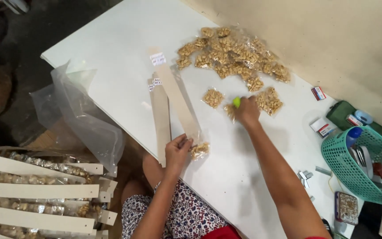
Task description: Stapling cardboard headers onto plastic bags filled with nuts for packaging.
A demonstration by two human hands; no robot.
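Left grip (177,148) is sitting near the body, forearm coming up from bottom centre, fingers curling down and pinching at the fingertips, palm facing down. Right grip (246,110) is reaching farther out and to the right, arm extending almost straight from lower right, bare forearm angling up-left, fingers closing around something small, knuckles up.

White table (124,44), small nut packets (231,53), two cardboard strips (175,95), green basket (352,170), perhaps staples (305,175)
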